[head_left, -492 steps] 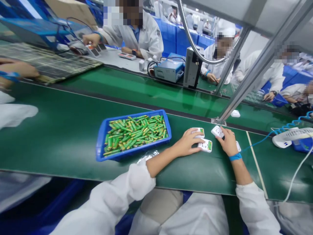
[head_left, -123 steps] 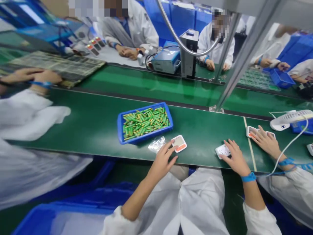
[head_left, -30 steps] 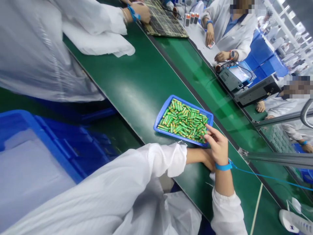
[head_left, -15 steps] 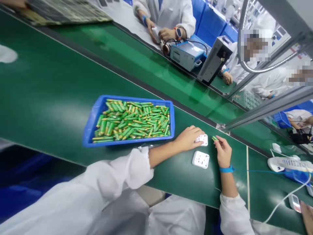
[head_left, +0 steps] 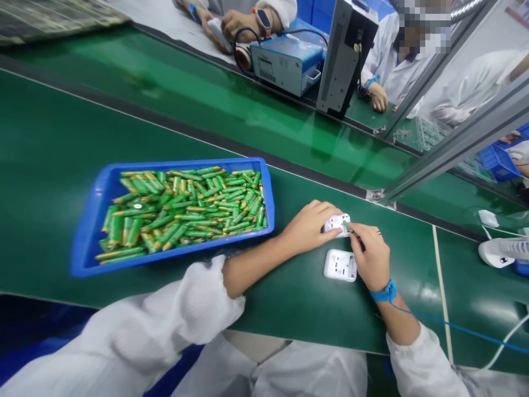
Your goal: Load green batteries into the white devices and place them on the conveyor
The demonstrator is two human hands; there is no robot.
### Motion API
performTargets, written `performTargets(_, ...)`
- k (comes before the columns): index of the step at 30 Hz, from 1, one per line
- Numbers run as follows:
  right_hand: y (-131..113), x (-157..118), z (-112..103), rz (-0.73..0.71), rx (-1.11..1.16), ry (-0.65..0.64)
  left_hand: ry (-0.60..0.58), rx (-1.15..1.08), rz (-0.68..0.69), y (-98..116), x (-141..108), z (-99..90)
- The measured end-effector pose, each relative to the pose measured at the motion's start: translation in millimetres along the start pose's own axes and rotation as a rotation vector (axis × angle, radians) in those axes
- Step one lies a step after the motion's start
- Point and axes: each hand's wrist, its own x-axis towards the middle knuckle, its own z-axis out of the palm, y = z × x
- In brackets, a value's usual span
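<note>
My left hand [head_left: 312,226] grips a small white square device [head_left: 338,224] on the green table, fingers along its far side and thumb on its near side. Between the fingertips of my right hand [head_left: 371,251] is a small green battery [head_left: 347,227], held at the right edge of that device. A second white device [head_left: 340,264] lies nearer to me, touched by neither hand. To the left of my left hand stands a blue tray [head_left: 269,204] full of green and gold batteries [head_left: 198,207]. A blue band circles my right wrist.
Across the table are a co-worker's hands [head_left: 237,25], a blue-grey box with a handle [head_left: 285,60] and a tall grey unit [head_left: 341,58]. A metal post [head_left: 446,132] rises at the right. A white device with a cable [head_left: 496,252] lies far right.
My right hand has moved left with the battery, from beside the held device to its right edge. The camera view has shifted, and the tray appears larger and farther left.
</note>
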Motion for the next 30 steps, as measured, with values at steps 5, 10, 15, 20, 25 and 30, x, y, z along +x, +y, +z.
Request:
performTargets(5,5,1,1,-0.035,0.005,-0.028,0.002,-0.014,0.009,1,0,-1.6)
performTargets(10,10,-1,2,-0.073,-0.025,-0.083,0.007,-0.021,0.007,0,0,-0.1)
performTargets(15,12,-1,3,-0.054,-0.031,-0.12,0.006,-0.023,0.013,0,0,-0.6)
performTargets(20,15,2,3,0.06,0.167,-0.111,-0.001,0.001,0.015,-1,-1,-1.3)
performTargets(25,28,6,1,0.347,0.47,-0.04,-0.065,0.028,0.018,-5,-1,-0.1)
performTargets(30,37,7,-5,0.405,0.558,-0.033,-0.12,0.029,0.022,-6,-2,-1.0)
